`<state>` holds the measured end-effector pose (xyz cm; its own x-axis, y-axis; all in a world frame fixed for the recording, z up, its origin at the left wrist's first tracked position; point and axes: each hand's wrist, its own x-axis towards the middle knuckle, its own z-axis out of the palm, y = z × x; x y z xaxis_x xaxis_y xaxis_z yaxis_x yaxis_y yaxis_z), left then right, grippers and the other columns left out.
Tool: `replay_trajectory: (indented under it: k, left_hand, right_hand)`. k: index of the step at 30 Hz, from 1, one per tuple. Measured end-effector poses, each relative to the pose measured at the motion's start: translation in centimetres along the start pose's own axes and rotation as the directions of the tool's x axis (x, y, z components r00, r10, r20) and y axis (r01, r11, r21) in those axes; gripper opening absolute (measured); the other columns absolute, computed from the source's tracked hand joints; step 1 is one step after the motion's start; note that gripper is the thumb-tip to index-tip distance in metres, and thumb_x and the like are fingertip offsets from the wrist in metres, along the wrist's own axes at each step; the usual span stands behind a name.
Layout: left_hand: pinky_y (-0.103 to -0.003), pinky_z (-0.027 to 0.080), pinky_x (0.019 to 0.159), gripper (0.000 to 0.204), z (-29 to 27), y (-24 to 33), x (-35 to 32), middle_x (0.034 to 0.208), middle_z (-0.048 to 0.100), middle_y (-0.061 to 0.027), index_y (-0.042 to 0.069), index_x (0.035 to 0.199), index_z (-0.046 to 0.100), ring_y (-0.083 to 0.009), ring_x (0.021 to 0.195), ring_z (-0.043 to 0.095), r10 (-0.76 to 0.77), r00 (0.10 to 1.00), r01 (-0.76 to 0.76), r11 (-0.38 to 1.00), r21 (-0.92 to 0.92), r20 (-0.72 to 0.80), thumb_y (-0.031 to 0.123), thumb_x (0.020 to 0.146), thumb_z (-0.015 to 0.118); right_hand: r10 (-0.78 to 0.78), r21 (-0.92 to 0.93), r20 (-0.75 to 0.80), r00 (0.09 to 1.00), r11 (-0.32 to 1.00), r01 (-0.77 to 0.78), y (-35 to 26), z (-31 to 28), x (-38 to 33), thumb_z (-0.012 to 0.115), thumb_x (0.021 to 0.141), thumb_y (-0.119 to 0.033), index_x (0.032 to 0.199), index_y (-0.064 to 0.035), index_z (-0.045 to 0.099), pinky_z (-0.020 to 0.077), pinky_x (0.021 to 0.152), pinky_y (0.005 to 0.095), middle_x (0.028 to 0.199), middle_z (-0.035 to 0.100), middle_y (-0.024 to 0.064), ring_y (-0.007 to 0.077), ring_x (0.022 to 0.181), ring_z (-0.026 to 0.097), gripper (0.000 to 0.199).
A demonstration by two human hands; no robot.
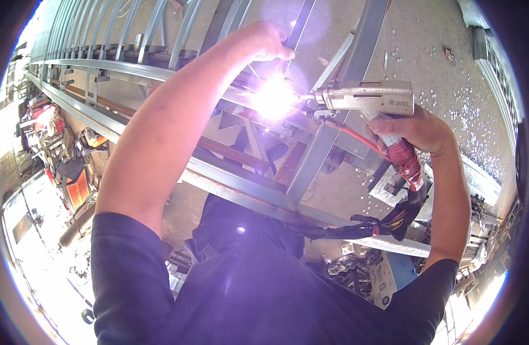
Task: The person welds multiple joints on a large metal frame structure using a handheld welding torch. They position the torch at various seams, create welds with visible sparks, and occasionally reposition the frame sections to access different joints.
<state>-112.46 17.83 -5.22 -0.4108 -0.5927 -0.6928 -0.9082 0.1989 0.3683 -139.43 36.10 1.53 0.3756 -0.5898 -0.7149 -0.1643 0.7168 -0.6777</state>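
Note:
My right hand (412, 129) is wrapped round the handle of a grey welding gun (365, 96), just below its body. The gun's nozzle points left into a blinding white arc (274, 99), whose glare hides the spot being welded. Beyond the arc, my left hand (268, 43) has its fingers closed at the side of a narrow steel bar (300, 29). Both the arc and the bar are at a frame of grey steel tubes (313, 164). Red tape and a dark, frayed cable sleeve (356, 230) trail from the gun's handle.
A row of parallel steel bars (126, 31) extends along the frame at the far left. Small pale bits lie scattered on the concrete floor (425, 52) at the right. Tools and clutter (69, 149) sit at the left, and a blue-and-white box (391, 276) stands low on the right.

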Motion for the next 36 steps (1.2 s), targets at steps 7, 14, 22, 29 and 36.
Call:
replay_trajectory:
  k: [7,14,22,29,36]
  left_hand:
    - [-0.046,0.055,0.086,0.050,-0.1,-0.9,1.1,0.101,0.076,-0.0136,-0.003,0.122,0.073,-0.0234,0.090,0.070,0.085,0.996,-0.087,0.994,0.068,0.029,0.034,0.090,0.083]
    - [-0.043,0.055,0.088,0.055,0.1,-0.9,1.2,0.105,0.076,-0.0175,-0.004,0.126,0.072,-0.0247,0.092,0.072,0.100,0.995,-0.100,0.994,0.048,-0.003,0.034,0.089,0.084]
    - [-0.042,0.055,0.094,0.065,-0.1,-0.7,1.1,0.115,0.075,-0.0228,-0.008,0.136,0.064,-0.0283,0.099,0.075,0.103,0.994,-0.104,0.994,0.042,0.037,0.033,0.090,0.083]
    - [-0.041,0.055,0.098,0.065,0.4,-0.6,0.9,0.122,0.074,-0.0259,-0.007,0.138,0.064,-0.0306,0.106,0.075,0.106,0.994,-0.104,0.993,0.061,-0.022,0.033,0.090,0.083]
    - [-0.040,0.056,0.097,0.065,0.8,-1.6,1.6,0.123,0.074,-0.0256,-0.006,0.138,0.064,-0.0313,0.104,0.076,0.064,0.998,-0.066,0.996,-0.058,-0.026,0.033,0.089,0.084]
  right_hand:
    - [0.046,-0.002,-0.007,0.999,0.999,-0.046,0.8,-0.3,-0.4,0.083,0.092,-0.026,0.110,0.0009,0.073,0.0586,0.067,0.0342,0.089,0.074,0.0088,0.0179,0.074,0.069,0.033]
    - [-0.189,0.176,-0.075,0.979,0.964,0.200,0.3,-0.3,-2.8,0.080,0.094,-0.022,0.124,0.0045,0.068,0.0607,0.064,0.0338,0.091,0.075,0.0138,0.0204,0.075,0.072,0.042]
    - [-0.090,0.065,-0.054,0.994,0.993,0.094,1.4,0.7,0.1,0.083,0.091,-0.025,0.128,0.0034,0.066,0.0593,0.060,0.0336,0.090,0.073,0.0132,0.0201,0.068,0.070,0.050]
    - [-0.084,0.060,-0.016,0.996,0.995,0.085,1.6,0.6,1.0,0.084,0.090,-0.025,0.128,0.0018,0.067,0.0584,0.059,0.0329,0.087,0.072,0.0117,0.0202,0.067,0.070,0.050]
    - [-0.062,0.023,-0.018,0.998,0.998,0.062,1.6,0.6,1.1,0.085,0.089,-0.027,0.127,0.0015,0.067,0.0586,0.057,0.0329,0.084,0.073,0.0106,0.0199,0.064,0.071,0.051]
